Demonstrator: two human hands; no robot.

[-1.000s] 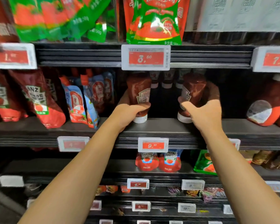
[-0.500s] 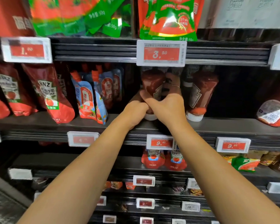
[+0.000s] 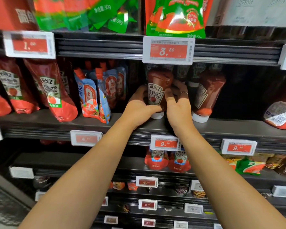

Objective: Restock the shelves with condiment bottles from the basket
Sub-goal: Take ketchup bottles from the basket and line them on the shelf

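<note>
A dark red Heinz ketchup bottle (image 3: 157, 90) stands cap-down on the dark middle shelf (image 3: 238, 128), its label facing me. My left hand (image 3: 139, 109) grips its lower left side, thumb across the front near the white cap. My right hand (image 3: 177, 103) holds its right side, fingers curled round behind it, a ring on one finger. A second ketchup bottle (image 3: 208, 93) stands cap-down just to the right, untouched. More bottles stand in the dark behind them. The basket is out of view.
Red Heinz pouches (image 3: 53, 91) and blue spouted pouches (image 3: 92, 96) fill the shelf's left part. A tipped bottle (image 3: 281, 113) lies at far right. Price tags (image 3: 168, 50) hang on the shelf edges. Two ketchup pouches (image 3: 167, 161) stand on the shelf below.
My right hand left the right-hand bottle and came over to the bottle in my left hand. That bottle's label has turned to face me. The view shifted slightly.
</note>
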